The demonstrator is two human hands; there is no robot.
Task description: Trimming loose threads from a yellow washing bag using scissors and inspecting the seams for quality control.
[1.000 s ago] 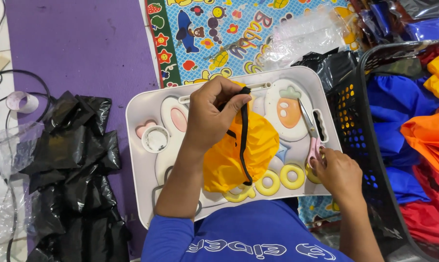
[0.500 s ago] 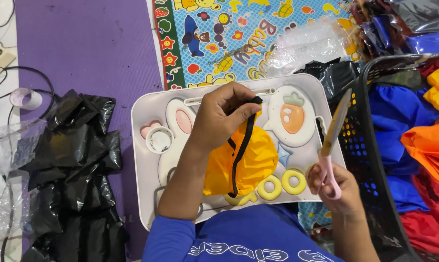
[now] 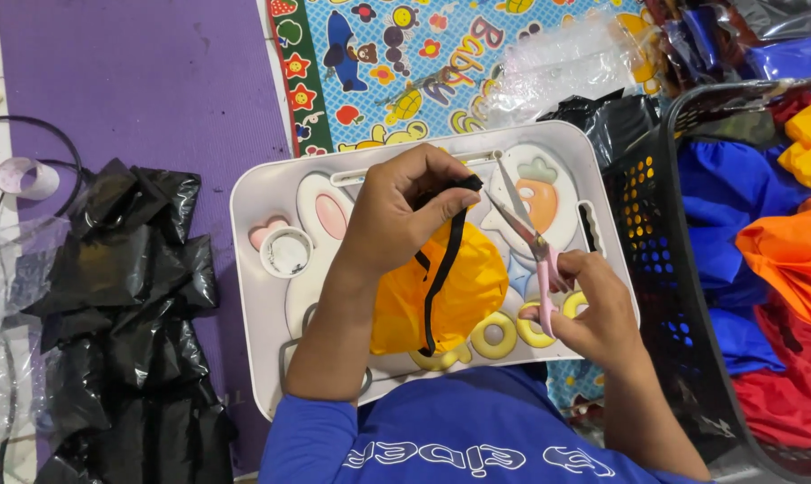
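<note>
**Lap tray: strap pinched, scissors at the ready**

Floor w/ purple mat (image 3: 146,90) and a cartoon-print play mat (image 3: 441,63) lies beyond both hands. White lap tray (image 3: 262,358) sits under the hands, w/ moulded bunny and carrot shapes.

- Left hand (image 3: 396,220): closed in a pinch on the upper end of a black strap (image 3: 446,269); strap runs down over an orange fabric piece (image 3: 473,287) lying on the tray just below the hand.
- Right hand (image 3: 594,314): closed round the pink handles of the scissors (image 3: 526,237); blades part open, tips pointing up toward the left hand's fingers, near the strap end, not touching it.
- Black plastic bags (image 3: 119,296): well left of the left hand.
- Dark basket (image 3: 656,269) w/ blue, orange, red cloth: just right of the right hand.
</note>
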